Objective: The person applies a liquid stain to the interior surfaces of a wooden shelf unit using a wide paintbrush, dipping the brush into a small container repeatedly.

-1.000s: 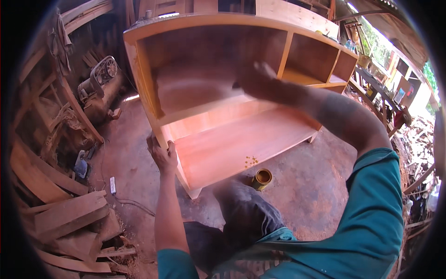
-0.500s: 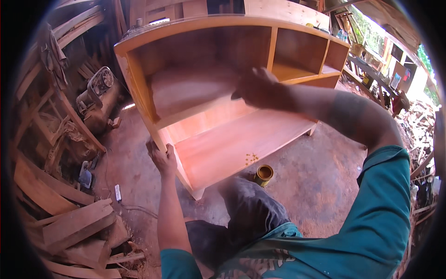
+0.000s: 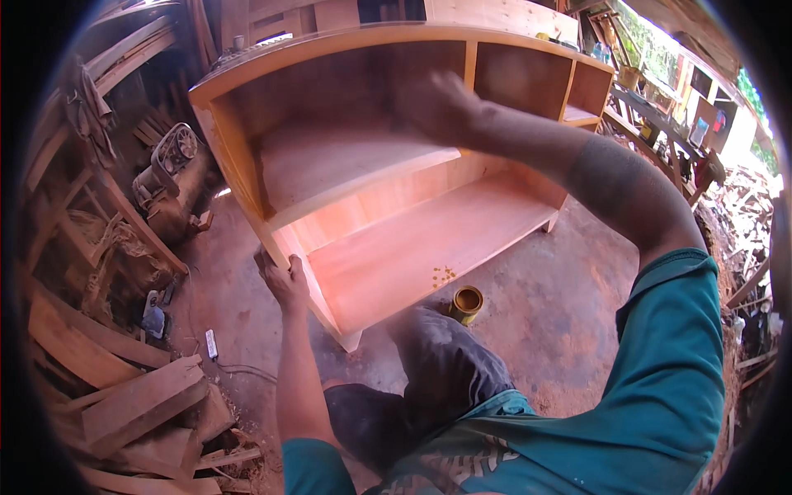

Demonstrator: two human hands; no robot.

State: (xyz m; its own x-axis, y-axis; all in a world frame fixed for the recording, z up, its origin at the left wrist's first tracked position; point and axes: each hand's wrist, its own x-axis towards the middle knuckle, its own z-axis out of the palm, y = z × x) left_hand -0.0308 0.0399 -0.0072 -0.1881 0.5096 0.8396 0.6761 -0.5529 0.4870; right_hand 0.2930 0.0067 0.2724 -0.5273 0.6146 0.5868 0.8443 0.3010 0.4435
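Your R hand (image 3: 445,107) has shifted up vs. 0.5 s ago: from in front of the mid shelf edge to higher, against the opening of the large upper-L compt. Fingers are blurred; cannot tell if they are spread, pressed together or gripping an item. Contact w/ the wood: also cannot tell.

L hand (image 3: 285,280) pos. unchanged: thumb and fingers closed around the L upright (image 3: 322,304), pinching it near its lower half.

Workpiece: wooden cabinet (image 3: 412,239), standing on the floor (image 3: 544,305) directly ahead of you, open front toward you. Upper tier = large compt. at L plus smaller compts. at R; lower tier = long btm. board. Finish: amber at L upright's inner face, paler pinkish on btm. board.

Yellow-brown spots (image 3: 445,275) lie on btm. board near its front edge. Open can (image 3: 465,318) w/ brownish contents stands on the floor just in front, beside your knee.

Surroundings, L side: compressor (image 3: 169,177); white power strip (image 3: 212,344) on floor; wood offcuts (image 3: 144,404), piled.
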